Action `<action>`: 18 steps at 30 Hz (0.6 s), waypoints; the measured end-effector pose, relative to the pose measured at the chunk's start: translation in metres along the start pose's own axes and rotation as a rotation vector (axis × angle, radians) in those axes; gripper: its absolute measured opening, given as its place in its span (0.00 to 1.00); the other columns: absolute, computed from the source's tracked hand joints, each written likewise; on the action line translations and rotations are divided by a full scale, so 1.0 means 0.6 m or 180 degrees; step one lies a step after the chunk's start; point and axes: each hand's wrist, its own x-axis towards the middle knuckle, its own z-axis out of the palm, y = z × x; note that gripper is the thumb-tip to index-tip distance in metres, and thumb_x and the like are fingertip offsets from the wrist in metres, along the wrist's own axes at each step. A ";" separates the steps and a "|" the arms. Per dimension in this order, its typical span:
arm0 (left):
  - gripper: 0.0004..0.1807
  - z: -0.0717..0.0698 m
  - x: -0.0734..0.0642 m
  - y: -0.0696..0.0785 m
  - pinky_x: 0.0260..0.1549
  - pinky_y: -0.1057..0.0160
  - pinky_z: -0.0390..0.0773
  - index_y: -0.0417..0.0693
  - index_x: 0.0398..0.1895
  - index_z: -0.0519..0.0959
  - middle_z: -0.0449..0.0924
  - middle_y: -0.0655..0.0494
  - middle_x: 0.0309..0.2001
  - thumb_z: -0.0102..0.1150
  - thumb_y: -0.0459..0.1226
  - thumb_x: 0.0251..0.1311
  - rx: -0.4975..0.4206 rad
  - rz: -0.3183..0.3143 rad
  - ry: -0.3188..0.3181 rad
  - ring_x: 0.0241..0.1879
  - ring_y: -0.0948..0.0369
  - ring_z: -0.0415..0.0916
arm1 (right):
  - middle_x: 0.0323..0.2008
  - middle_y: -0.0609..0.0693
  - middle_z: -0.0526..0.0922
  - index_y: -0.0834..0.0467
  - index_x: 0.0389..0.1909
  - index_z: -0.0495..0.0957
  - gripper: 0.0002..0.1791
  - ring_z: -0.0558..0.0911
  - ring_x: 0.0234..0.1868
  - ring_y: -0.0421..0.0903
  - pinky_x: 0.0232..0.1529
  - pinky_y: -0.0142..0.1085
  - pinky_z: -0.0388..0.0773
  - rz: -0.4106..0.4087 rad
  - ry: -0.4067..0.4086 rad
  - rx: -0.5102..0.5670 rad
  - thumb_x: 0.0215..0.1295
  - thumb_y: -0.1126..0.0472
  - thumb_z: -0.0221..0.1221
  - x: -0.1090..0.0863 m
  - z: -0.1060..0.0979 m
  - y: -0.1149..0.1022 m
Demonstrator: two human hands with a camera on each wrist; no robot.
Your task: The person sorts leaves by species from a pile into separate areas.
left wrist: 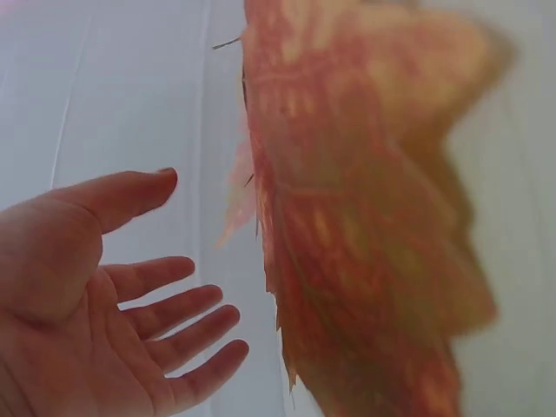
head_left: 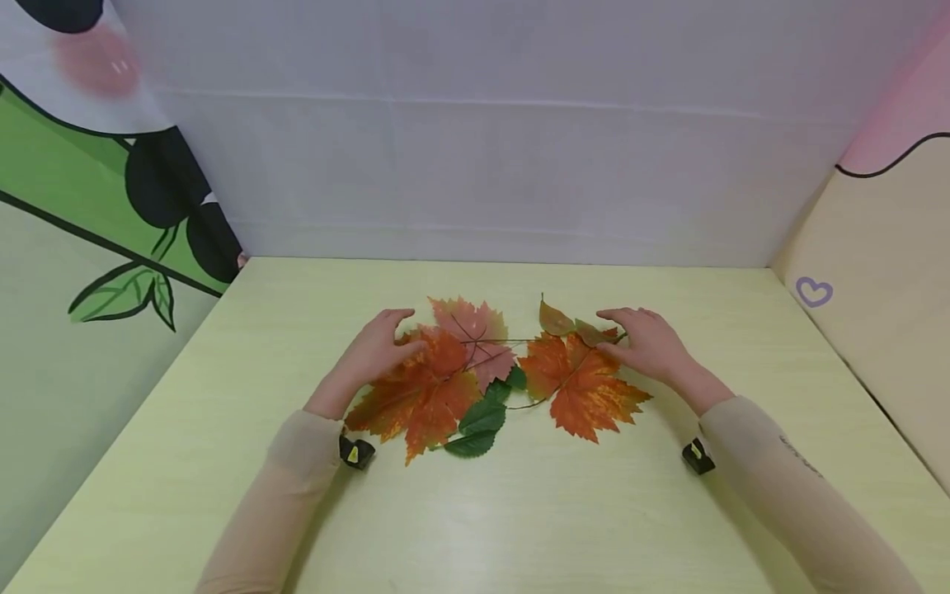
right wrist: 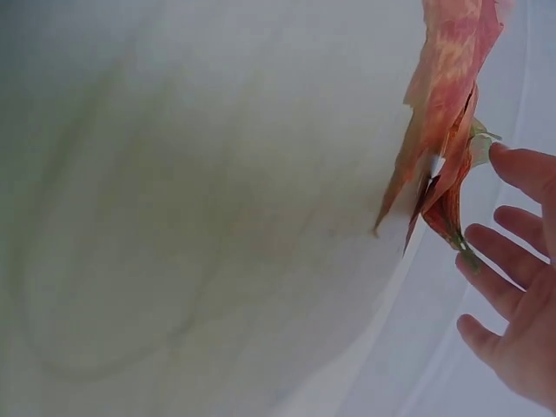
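Note:
Several artificial autumn leaves lie in a loose cluster on the pale table. My left hand (head_left: pixel 377 353) is at the left side of a large orange leaf (head_left: pixel 426 400), thumb overlapping it in the head view. In the left wrist view its fingers are spread beside the leaf (left wrist: pixel 356 217), holding nothing. A pinkish leaf (head_left: pixel 469 323) lies behind, and green leaves (head_left: pixel 482 417) lie toward the middle. My right hand (head_left: pixel 651 342) is at the right end, fingertips right at a small yellow-green leaf (head_left: pixel 592 333) above another orange leaf (head_left: pixel 590 394). Its fingers are spread and relaxed.
The table (head_left: pixel 475 528) extends around the leaves on every side. A plain pale backdrop (head_left: pixel 475 181) rises at its far edge. Printed panels stand along the left (head_left: pixel 111 371) and right (head_left: pixel 883 313). Small black devices (head_left: pixel 357 453) sit at both wrists.

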 end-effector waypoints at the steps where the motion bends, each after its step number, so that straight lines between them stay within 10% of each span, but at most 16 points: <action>1: 0.34 -0.001 0.000 0.001 0.56 0.45 0.64 0.37 0.65 0.58 0.59 0.38 0.63 0.54 0.45 0.60 -0.0014 -0.0027 0.0014 0.60 0.43 0.60 | 0.54 0.59 0.75 0.62 0.58 0.68 0.29 0.75 0.51 0.57 0.56 0.52 0.64 0.0007 -0.0029 0.0014 0.58 0.52 0.59 0.001 0.000 -0.002; 18: 0.36 0.000 0.009 -0.018 0.54 0.46 0.66 0.33 0.64 0.55 0.62 0.33 0.59 0.55 0.43 0.59 -0.0177 -0.0520 -0.0292 0.57 0.42 0.63 | 0.51 0.61 0.76 0.62 0.57 0.69 0.27 0.75 0.50 0.58 0.50 0.51 0.71 0.0175 -0.0391 0.0236 0.58 0.55 0.59 0.029 0.001 -0.007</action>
